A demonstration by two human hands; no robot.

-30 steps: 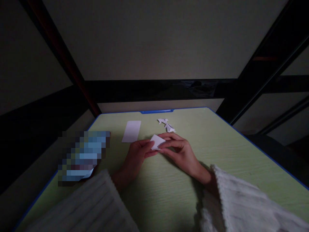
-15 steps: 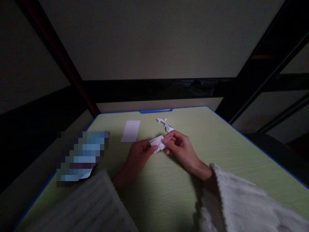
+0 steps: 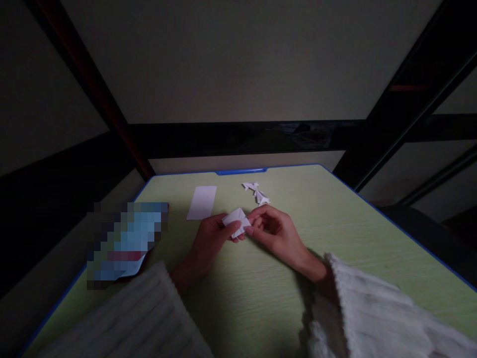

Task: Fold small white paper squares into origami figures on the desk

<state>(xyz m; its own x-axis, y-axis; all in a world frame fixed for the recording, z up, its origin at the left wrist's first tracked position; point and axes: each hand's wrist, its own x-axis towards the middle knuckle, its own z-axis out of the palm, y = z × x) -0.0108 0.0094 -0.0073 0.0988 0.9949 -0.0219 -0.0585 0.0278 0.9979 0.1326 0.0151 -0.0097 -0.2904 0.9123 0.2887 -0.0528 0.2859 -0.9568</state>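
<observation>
Both my hands hold a small folded white paper piece [image 3: 236, 221] just above a pale green table [image 3: 261, 298]. My left hand [image 3: 208, 241] grips its left side with curled fingers. My right hand [image 3: 278, 233] pinches its right edge between thumb and fingers. Beyond the hands lie a flat white paper rectangle [image 3: 201, 202] and a finished white folded paper figure [image 3: 257, 192].
A blurred blue object [image 3: 124, 241] lies at the table's left edge, with a white paper corner sticking out under it. The table has a blue rim [image 3: 241, 171] and ends near a wall with dark frame bars. White knitted sleeves cover both my forearms.
The folded paper has been turned and shifted slightly left between my fingers; half a second ago it showed spread flaps, now it looks more compact. Both hands have stayed in place.
</observation>
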